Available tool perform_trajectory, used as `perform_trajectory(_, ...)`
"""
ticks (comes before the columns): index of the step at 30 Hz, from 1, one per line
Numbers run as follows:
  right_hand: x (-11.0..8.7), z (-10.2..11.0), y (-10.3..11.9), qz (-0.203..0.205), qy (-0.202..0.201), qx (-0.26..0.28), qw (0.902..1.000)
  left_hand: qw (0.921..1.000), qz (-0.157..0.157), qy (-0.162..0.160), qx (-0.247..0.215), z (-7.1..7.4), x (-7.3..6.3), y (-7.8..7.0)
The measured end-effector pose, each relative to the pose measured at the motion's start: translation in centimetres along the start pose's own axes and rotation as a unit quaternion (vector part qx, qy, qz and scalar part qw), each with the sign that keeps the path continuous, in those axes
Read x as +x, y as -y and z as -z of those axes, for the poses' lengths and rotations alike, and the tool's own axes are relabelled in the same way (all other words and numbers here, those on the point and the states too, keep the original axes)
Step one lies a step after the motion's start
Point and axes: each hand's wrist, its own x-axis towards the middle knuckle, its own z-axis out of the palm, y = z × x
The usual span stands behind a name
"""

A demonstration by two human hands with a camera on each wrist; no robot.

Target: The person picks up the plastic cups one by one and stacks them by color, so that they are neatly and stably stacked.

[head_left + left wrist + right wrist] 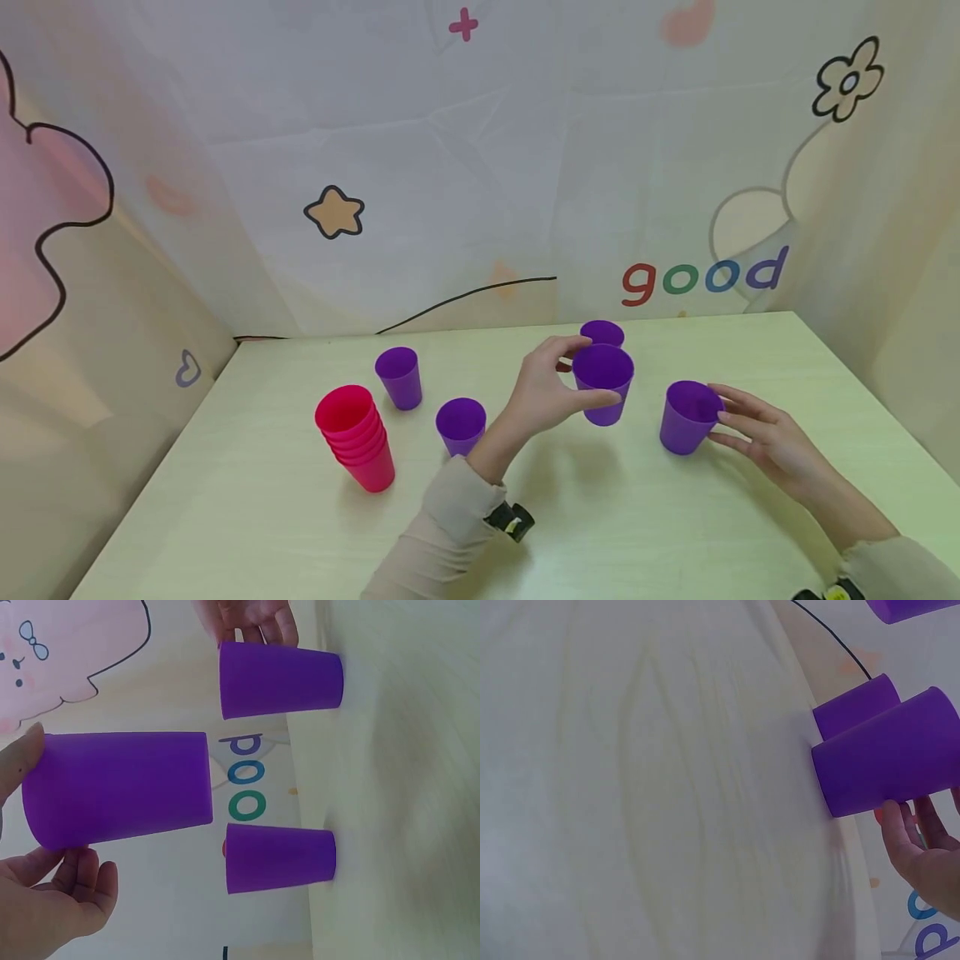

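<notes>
Purple cups are being handled by both hands above and on a pale table (217,525). Nearest in front, one red stack (360,442) of cups is set to the left, touched by neither hand. Close to the left forearm, and partly covered by it, a half-hidden cup (460,423) is seen, also purple. To the right, a standing cup (684,423) is touched along one side by the right hand (772,446); its fingers are loosely parted and are not wrapped round. Between these two, a lifted cup (602,375) is held upright, clear of the table, by the left hand (547,392), with the thumb and fingers set on opposite sides near the rim. Farther off, a back-left cup (400,379) and a back-right cup (602,332) are stood apart. Behind everything, a printed cloth (450,200) is hung.

The step in hand is judged to be the carrying of one cup while another is tended. For the next move, a level cup, a steady pinch and a controlled lowering would be called for; the landing place cannot be told.
</notes>
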Motion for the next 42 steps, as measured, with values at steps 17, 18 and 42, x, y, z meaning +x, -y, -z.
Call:
perform_trajectory(17,0.1,0.1,-0.2,0.002,0.015,0.014,0.9998,0.9965,0.016,0.002,-0.082,-3.1,1.3,-1.4)
perform_trajectory(18,0.1,0.0,-0.2,0.000,0.013,0.012,0.9998,0.9961,0.015,0.003,-0.087,-3.2,1.3,-1.4)
perform_trajectory(42,0.1,-0.1,-0.1,-0.008,0.012,0.009,0.9999,0.9911,-0.024,0.024,-0.129,-5.9,4.1,-2.3)
